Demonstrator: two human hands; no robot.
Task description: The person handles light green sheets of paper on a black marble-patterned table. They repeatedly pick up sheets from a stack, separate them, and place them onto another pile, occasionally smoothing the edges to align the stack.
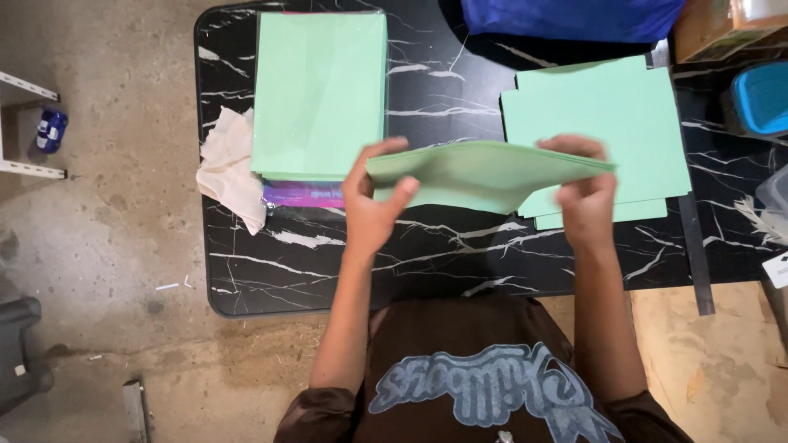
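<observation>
Both my hands hold one light green folded paper sheet (484, 172) above the black marble-patterned table (427, 254). My left hand (373, 205) pinches its left end, thumb on top. My right hand (587, 201) grips its right end. The sheet bows upward between them. A tall stack of the same green paper (320, 90) lies at the left of the table. A looser pile of green sheets (616, 123) lies at the right, partly under the held sheet.
A crumpled white cloth (230, 168) and a purple packet (302, 194) lie by the left stack. Blue fabric (570, 16) sits at the table's far edge. A blue-lidded container (763, 98) and a cardboard box (722, 29) stand at right. Concrete floor lies left.
</observation>
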